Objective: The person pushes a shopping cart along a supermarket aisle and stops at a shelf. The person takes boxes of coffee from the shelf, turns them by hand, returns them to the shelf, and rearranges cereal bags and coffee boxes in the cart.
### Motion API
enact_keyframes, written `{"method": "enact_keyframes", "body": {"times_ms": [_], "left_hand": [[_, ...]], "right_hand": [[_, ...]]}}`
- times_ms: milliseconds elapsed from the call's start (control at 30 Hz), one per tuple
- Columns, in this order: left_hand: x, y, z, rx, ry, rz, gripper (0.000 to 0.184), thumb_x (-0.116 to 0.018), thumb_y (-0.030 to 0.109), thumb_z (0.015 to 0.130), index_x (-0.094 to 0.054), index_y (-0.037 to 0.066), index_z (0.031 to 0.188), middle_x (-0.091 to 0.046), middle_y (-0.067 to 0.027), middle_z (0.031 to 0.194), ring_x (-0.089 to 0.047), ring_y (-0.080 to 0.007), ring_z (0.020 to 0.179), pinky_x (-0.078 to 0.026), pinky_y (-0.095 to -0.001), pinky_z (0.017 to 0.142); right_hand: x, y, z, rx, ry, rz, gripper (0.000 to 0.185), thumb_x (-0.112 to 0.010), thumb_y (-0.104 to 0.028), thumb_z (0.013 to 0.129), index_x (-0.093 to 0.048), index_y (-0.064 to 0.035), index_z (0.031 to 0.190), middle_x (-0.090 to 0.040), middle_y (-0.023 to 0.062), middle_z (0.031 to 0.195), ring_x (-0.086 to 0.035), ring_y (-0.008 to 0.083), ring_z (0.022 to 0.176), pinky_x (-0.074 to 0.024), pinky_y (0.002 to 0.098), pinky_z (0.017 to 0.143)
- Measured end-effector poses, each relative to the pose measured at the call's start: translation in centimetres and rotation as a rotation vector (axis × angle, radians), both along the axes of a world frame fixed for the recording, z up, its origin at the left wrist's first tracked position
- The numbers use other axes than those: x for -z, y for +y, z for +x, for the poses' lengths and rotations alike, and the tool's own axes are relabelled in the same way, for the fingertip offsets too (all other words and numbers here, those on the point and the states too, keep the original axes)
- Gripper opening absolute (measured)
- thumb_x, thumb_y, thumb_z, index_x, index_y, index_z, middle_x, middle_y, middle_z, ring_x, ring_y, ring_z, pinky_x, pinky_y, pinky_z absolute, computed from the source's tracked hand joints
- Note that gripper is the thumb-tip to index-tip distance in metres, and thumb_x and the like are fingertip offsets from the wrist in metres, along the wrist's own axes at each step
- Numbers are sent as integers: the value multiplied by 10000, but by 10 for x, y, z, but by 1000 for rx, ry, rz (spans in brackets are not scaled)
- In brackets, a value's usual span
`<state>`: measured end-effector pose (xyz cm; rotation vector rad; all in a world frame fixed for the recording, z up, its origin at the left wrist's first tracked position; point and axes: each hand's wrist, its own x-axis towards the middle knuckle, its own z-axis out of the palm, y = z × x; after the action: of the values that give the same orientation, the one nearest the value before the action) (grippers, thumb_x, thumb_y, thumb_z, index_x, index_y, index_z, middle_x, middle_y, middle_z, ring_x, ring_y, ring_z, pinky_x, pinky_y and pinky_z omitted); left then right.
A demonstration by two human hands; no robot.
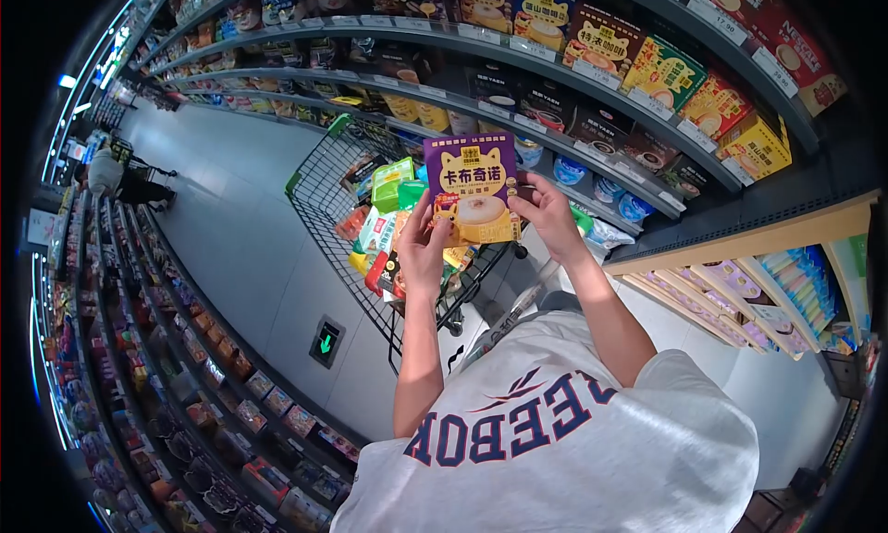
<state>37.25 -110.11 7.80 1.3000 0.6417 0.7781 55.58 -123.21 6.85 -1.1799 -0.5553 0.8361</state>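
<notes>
A purple and yellow coffee box (470, 177), with a cup pictured on its front, is held upright between both hands. My left hand (424, 246) grips its lower left edge, the thumb on the front. At the right edge, my right hand (548, 211) has its thumb and fingers on the box. Just behind the box stands a black wire shopping cart (319, 200) with green corners. It holds several packaged goods, among them a green box (392, 183). Similar coffee boxes, such as a brown one (601, 41), line the shelf ahead.
Long store shelves (592, 154) with price tags curve across the front and right. Another shelf row (185, 348) runs along the left. A person (106, 174) is far down the aisle. A green arrow sign (326, 342) lies on the floor. A wooden-edged display (740, 246) stands at right.
</notes>
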Motion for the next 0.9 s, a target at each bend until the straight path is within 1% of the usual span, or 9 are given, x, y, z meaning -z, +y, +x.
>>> {"method": "enact_keyframes", "body": {"times_ms": [33,133,167,400,533,567,667,700,900], "left_hand": [[-1,1,-2,28,-41,-13,567,-614,-20,977,-453,2,1521,-609,-151,1398,-636,-148,1154,-530,-282,973],[-1,6,-3,57,-38,47,547,-618,-18,977,-477,0,1506,-615,-151,1387,-639,-146,1149,-532,-284,968],[-3,8,-5,85,21,94,541,-610,-13,989,-466,-2,1511,-601,-150,1403,-624,-164,1202,-514,-293,1007],[1,23,10,103,-86,88,524,-599,-47,983,-486,-17,1494,-613,-135,1382,-638,-132,1141,-525,-274,971],[3,44,38,75,-17,148,524,-610,-51,980,-492,-18,1489,-673,-120,1287,-662,-121,1075,-539,-257,918],[4,49,48,53,-63,168,489,-644,-19,975,-538,-23,1452,-713,-108,1205,-682,-116,1020,-554,-252,867],[-8,67,71,-15,44,177,426,-694,-2,944,-626,-28,1363,-744,-108,1134,-697,-109,961,-555,-239,831],[-5,75,82,-88,70,228,383,-722,40,939,-662,-43,1308,-764,-112,1038,-707,-101,886,-561,-229,776],[-21,109,119,33,-84,107,346,-665,29,981,-651,-53,1317,-751,-98,1058,-697,-85,888,-544,-213,766]], "right_hand": [[3,1,0,4,-16,-3,395,-677,-78,970,-571,19,1338,-721,74,1156,-666,122,1030,-526,262,882],[-15,-3,-4,-25,115,-102,446,-719,-108,949,-572,8,1354,-727,82,1135,-687,140,989,-553,283,842],[1,-1,2,-18,59,-188,394,-716,-107,955,-600,-13,1320,-726,79,1122,-691,152,968,-566,313,835],[-8,9,7,2,-19,-207,303,-690,-111,982,-611,-7,1255,-710,63,1132,-672,134,986,-557,308,870],[-11,22,27,88,-49,-196,346,-728,-102,953,-608,25,1252,-707,108,1134,-682,161,992,-579,319,839],[-14,26,32,106,-38,-188,335,-731,-108,952,-615,27,1236,-714,107,1121,-688,154,959,-587,319,797],[-21,42,52,124,-10,-148,312,-727,-111,957,-629,24,1220,-722,107,1105,-692,150,933,-588,316,790],[-25,47,61,128,-3,-147,291,-727,-124,959,-653,24,1199,-730,110,1090,-695,149,925,-594,310,787],[-45,79,113,161,-53,-126,325,-763,-155,935,-683,28,1192,-733,101,1059,-692,144,930,-591,296,811]]}}
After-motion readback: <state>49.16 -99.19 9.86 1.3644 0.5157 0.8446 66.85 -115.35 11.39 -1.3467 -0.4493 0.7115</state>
